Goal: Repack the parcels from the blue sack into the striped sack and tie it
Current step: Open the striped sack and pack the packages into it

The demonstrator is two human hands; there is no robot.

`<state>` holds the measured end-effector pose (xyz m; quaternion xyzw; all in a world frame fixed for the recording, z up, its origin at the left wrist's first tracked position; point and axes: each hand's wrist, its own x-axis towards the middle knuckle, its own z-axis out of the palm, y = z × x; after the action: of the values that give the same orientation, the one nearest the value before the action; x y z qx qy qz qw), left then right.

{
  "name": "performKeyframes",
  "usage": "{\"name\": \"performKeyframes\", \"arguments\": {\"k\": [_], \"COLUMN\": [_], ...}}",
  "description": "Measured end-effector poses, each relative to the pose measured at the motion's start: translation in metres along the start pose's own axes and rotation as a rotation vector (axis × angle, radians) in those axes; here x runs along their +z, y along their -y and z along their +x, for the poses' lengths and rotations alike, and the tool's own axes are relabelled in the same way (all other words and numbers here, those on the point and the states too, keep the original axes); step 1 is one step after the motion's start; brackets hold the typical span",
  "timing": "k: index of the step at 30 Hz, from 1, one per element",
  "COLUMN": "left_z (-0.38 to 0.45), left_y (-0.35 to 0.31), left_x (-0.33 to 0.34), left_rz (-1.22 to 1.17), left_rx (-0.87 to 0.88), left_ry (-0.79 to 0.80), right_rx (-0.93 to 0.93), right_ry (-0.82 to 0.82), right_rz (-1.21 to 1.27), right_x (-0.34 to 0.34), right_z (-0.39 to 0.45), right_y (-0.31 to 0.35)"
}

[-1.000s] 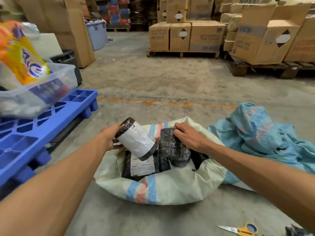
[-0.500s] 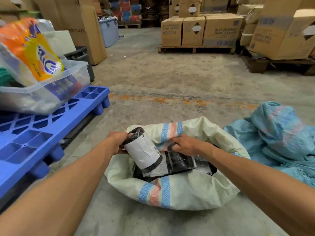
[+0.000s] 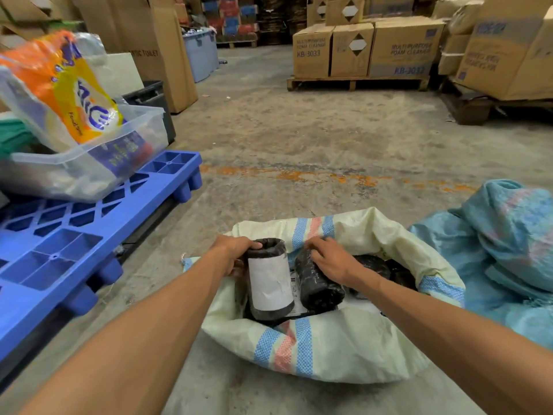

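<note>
Left hand [image 3: 236, 253] grips a labelled parcel [image 3: 270, 280] upright in the striped sack [image 3: 329, 348]; right hand [image 3: 330, 259] curls, seemingly gripping, on a black parcel [image 3: 318, 287]. Blue sack [image 3: 502, 250] beside. Boxes [image 3: 401, 52] read "KB-3033".

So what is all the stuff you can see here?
striped sack: one, cream with blue-pink stripes, open on the floor
labelled parcel: one, black with white label, in the sack mouth
black parcel: one, beside it
blue sack: one, crumpled at right
blue pallet: one, at left
clear tub: one, on the pallet
cardboard boxes: several, brown, behind
left hand: grips the labelled parcel
right hand: holds the black parcel
</note>
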<state>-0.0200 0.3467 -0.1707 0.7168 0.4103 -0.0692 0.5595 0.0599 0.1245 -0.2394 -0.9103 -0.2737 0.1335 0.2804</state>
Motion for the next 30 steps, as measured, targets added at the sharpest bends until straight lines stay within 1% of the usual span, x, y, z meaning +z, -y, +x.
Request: {"name": "performKeyframes", "arguments": {"k": [3, 4, 5, 6, 8, 9, 11, 13, 15, 16, 17, 18, 19, 20, 21, 24, 27, 29, 30], "left_z": [0.002, 0.004, 0.005, 0.007, 0.008, 0.010, 0.016, 0.017, 0.021, 0.025, 0.030, 0.037, 0.041, 0.045, 0.040, 0.033, 0.028, 0.025, 0.021], "left_y": [-0.004, -0.004, -0.004, -0.003, -0.003, -0.003, -0.006, -0.012, -0.015, -0.015, -0.011, -0.005, 0.001, 0.009, 0.015, 0.024, 0.012, -0.003, -0.008], "left_x": [0.014, 0.017, 0.020, 0.023, 0.027, 0.029, 0.033, 0.030, 0.018, 0.007, -0.003, -0.014, -0.023, -0.031, -0.035, -0.043, -0.059, -0.072, -0.078], "left_rz": [-0.107, -0.136, -0.143, -0.133, -0.061, -0.020, 0.069, 0.215, 0.425, 0.541, 0.661, 0.747, 0.767, 0.756, 0.747, 0.729, 0.529, 0.452, 0.435], "left_rx": [-0.008, -0.002, 0.010, 0.024, 0.070, 0.107, 0.214, 0.319, 0.398, 0.393, 0.329, 0.224, 0.101, 0.024, -0.001, 0.024, -0.023, 0.009, 0.053], "left_ry": [-0.063, -0.084, -0.112, -0.149, -0.259, -0.304, -0.293, -0.244, -0.290, -0.321, -0.311, -0.258, -0.175, -0.097, -0.034, 0.015, 0.041, 0.056, 0.063], "right_rx": [-0.079, -0.092, -0.107, -0.119, -0.120, -0.108, -0.073, -0.025, 0.046, 0.084, 0.125, 0.164, 0.198, 0.225, 0.246, 0.258, 0.200, 0.138, 0.102], "right_ry": [-0.234, -0.276, -0.268, -0.218, -0.113, -0.097, -0.102, -0.080, -0.020, 0.006, 0.031, 0.048, 0.053, 0.045, 0.031, -0.041, -0.180, -0.230, -0.233], "right_rz": [-0.046, -0.063, -0.088, -0.112, -0.118, -0.099, -0.066, -0.066, -0.061, -0.055, -0.060, -0.068, -0.083, -0.101, -0.125, -0.200, -0.120, -0.066, -0.051], "right_x": [0.000, 0.002, 0.004, 0.006, 0.011, 0.013, 0.015, 0.013, 0.009, 0.008, 0.008, 0.008, 0.009, 0.009, 0.012, 0.021, 0.034, 0.037, 0.036], "right_z": [-0.014, -0.020, -0.026, -0.031, -0.036, -0.036, -0.028, -0.018, -0.010, -0.006, -0.003, -0.001, 0.002, 0.004, 0.006, 0.007, 0.008, 0.005, 0.003], "right_y": [0.016, 0.021, 0.026, 0.030, 0.038, 0.042, 0.048, 0.054, 0.058, 0.062, 0.064, 0.069, 0.073, 0.080, 0.085, 0.097, 0.101, 0.108, 0.114]}}
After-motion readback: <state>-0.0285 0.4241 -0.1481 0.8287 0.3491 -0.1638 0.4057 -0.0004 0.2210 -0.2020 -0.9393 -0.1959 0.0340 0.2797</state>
